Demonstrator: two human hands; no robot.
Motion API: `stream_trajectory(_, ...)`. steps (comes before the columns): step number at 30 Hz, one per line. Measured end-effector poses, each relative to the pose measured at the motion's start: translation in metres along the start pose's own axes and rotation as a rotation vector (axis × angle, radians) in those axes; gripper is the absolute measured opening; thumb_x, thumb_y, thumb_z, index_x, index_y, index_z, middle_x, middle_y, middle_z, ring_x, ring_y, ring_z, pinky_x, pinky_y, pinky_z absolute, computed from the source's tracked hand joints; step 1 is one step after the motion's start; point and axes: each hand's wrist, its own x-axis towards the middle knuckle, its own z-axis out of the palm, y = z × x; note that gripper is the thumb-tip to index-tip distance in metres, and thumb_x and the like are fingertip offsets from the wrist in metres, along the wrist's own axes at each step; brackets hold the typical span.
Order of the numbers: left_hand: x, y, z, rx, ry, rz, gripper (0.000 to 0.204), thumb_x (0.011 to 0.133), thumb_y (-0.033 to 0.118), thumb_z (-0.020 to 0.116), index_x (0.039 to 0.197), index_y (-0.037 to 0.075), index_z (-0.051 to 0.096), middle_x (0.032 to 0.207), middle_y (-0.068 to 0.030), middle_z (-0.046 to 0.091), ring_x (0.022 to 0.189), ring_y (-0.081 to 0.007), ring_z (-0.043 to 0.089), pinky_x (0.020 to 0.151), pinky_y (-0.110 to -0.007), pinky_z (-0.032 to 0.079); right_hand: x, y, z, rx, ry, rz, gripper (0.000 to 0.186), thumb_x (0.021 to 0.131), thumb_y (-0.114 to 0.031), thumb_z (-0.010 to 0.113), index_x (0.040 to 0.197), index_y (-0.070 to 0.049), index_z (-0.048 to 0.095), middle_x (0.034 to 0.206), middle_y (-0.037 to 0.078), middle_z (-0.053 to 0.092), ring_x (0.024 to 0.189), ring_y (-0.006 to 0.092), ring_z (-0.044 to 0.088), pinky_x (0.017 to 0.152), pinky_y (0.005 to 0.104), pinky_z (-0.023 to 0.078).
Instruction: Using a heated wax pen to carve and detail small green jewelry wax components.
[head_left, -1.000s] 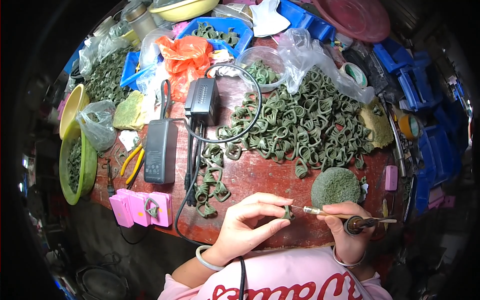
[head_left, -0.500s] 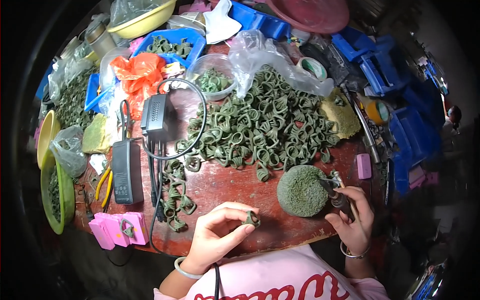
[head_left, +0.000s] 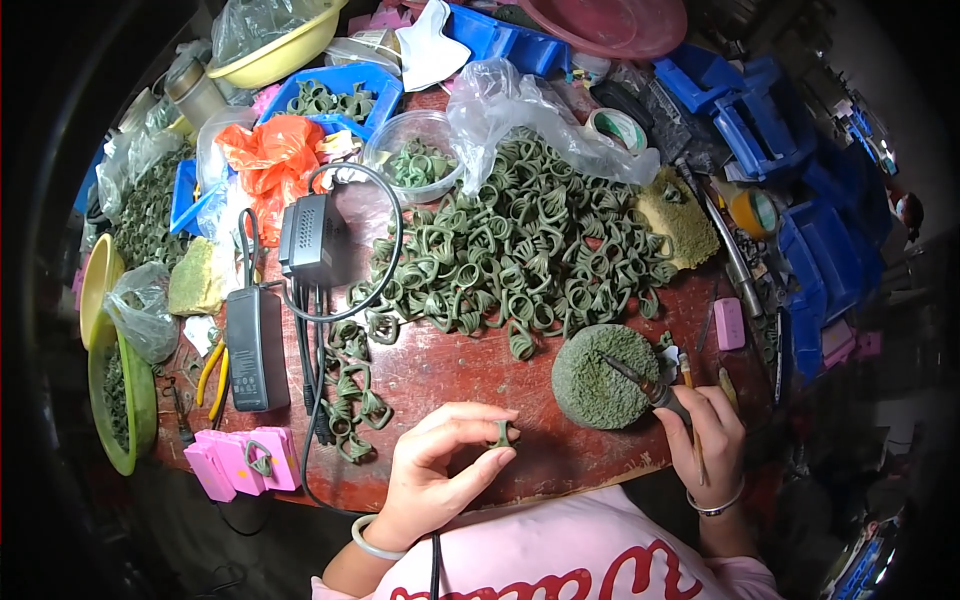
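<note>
Waxy green ring [head_left: 503, 434] in left hand [head_left: 435, 480]

Red-brown round table [head_left: 450, 370] is crowded. Big heap of green wax rings [head_left: 530, 250] in the middle, a smaller row of them [head_left: 350, 390] by the cables. Two black power adapters [head_left: 312, 238] [head_left: 255, 347] at left, yellow-handled pliers [head_left: 212, 365] beside the lower one. Pink box [head_left: 240, 462] on the near left edge. Orange plastic bag [head_left: 270, 160], clear round tub [head_left: 418, 155], blue tray [head_left: 335, 95] toward the back. Tape roll [head_left: 618, 128] and blue bins [head_left: 760, 120] on the right.
</note>
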Motion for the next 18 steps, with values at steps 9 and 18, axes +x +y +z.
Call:
stream_trajectory(9, -0.001, -0.005, -0.005, -0.014, -0.021, 0.031, 0.026, 0.082, -0.011, 0.068, 0.107, -0.004, 0.064, 0.117, -0.0166, 0.06, 0.105, -0.02, 0.062, 0.091, -0.032, 0.054, 0.002, -0.004, -0.003, 0.082, -0.031, 0.051, 0.023, 0.082, -0.004, 0.073, 0.101, 0.004, 0.063, 0.084, 0.016, 0.06, 0.071, 0.0318, 0.061, 0.062, 0.0373, 0.048)
stream_trajectory(18, -0.003, -0.01, 0.003, -0.265, 0.138, -0.099, 0.036, 0.083, -0.01, 0.068, 0.117, -0.002, 0.057, 0.117, -0.0095, 0.059, 0.106, -0.0145, 0.06, 0.09, -0.027, 0.053, -0.001, -0.037, 0.003, 0.443, -0.139, -0.012, 0.029, 0.089, -0.022, 0.071, 0.104, 0.003, 0.065, 0.076, 0.014, 0.061, 0.063, 0.0256, 0.062, 0.057, 0.0333, 0.048)
